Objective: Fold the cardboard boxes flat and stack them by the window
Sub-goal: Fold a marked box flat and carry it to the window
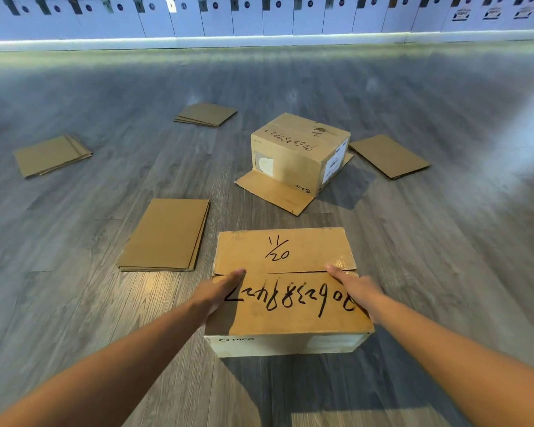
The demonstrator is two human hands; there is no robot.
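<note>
My left hand (221, 291) and right hand (353, 285) rest flat, fingers straight, on the lower-centre PICO box (285, 291). It looks light and stiff; I'd lift its top flaps at the centre seam.

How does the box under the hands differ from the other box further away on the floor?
The near box has its top flaps closed, with both hands resting on it; the far box is untouched. The far box has one flap lying flat on the floor; the near box shows none. Both are brown cardboard, still unfolded, with handwritten numbers.

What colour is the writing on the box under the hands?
Black marker on the brown near box, clearest in the head view.
</note>
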